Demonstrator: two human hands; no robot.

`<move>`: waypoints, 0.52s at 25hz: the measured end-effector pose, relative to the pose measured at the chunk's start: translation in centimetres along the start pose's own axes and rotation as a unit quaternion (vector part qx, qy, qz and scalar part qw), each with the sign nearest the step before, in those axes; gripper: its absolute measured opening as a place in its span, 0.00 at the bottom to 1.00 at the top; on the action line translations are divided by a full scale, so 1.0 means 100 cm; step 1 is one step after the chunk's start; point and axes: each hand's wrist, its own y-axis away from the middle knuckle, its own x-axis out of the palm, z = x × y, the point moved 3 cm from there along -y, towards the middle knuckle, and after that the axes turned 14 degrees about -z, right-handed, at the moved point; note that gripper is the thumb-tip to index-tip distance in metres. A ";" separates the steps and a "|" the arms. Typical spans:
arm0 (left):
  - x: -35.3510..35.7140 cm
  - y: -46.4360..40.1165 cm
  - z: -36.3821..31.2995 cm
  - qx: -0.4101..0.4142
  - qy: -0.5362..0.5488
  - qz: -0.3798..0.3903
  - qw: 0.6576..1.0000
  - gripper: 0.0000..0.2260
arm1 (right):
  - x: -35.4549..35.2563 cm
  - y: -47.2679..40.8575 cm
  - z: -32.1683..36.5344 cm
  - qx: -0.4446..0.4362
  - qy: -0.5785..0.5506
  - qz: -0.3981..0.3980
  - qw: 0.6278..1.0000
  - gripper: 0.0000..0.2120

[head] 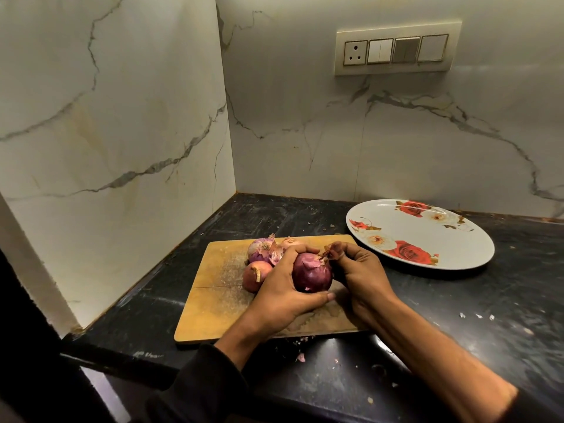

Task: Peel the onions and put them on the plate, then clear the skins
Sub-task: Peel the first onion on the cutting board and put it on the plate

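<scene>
Your left hand (282,290) curls around the dark red onion (312,272) over the cutting board (213,303), while your right hand (355,271) pinches the dry skin tip (327,254) at its top. Just behind and left of it, on the board, sit two more onions (255,275) with loose skins (271,250) between them, crowding your left fingers. Right of the board, apart from it, the rose-patterned plate (427,236) lies on the dark tabletop (503,300), nothing in it. Skin scraps (300,357) dot the tabletop near the board's front edge
</scene>
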 end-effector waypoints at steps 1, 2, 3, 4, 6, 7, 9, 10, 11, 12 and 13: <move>0.000 0.000 0.000 -0.002 0.009 0.001 1.000 0.30 | 0.000 0.000 0.000 -0.005 0.007 -0.002 1.000 0.11; 0.000 0.000 0.000 -0.004 0.016 0.003 1.000 0.30 | 0.000 -0.001 0.000 -0.009 0.010 -0.004 1.000 0.11; 0.000 0.000 0.000 -0.006 0.022 0.005 1.000 0.30 | 0.000 -0.001 0.000 -0.010 0.010 -0.007 1.000 0.11; -0.001 0.000 0.001 -0.008 0.030 0.007 1.000 0.30 | 0.000 -0.001 -0.001 -0.007 0.004 -0.011 1.000 0.12; -0.002 -0.001 0.001 -0.017 0.044 0.010 0.999 0.30 | -0.001 -0.003 -0.003 0.024 -0.029 -0.031 0.999 0.14; -0.003 -0.001 0.002 -0.021 0.050 0.011 0.998 0.31 | -0.002 -0.004 -0.004 0.037 -0.046 -0.036 0.998 0.14; -0.004 -0.003 0.003 -0.032 0.059 0.007 0.998 0.32 | -0.002 -0.004 -0.006 0.029 -0.047 -0.021 0.998 0.14; -0.004 -0.004 0.003 -0.038 0.060 0.002 0.997 0.33 | -0.003 -0.004 -0.005 0.009 -0.034 -0.013 0.999 0.14; -0.005 -0.005 0.005 -0.044 0.061 -0.003 0.997 0.34 | -0.005 -0.005 -0.004 -0.016 -0.017 -0.010 1.000 0.14; -0.005 -0.006 0.006 -0.050 0.065 -0.005 0.997 0.35 | -0.006 -0.005 -0.002 -0.041 0.002 -0.012 0.999 0.13; -0.005 -0.006 0.008 -0.055 0.071 -0.007 0.996 0.35 | -0.008 -0.007 0.000 -0.066 0.023 -0.016 0.997 0.12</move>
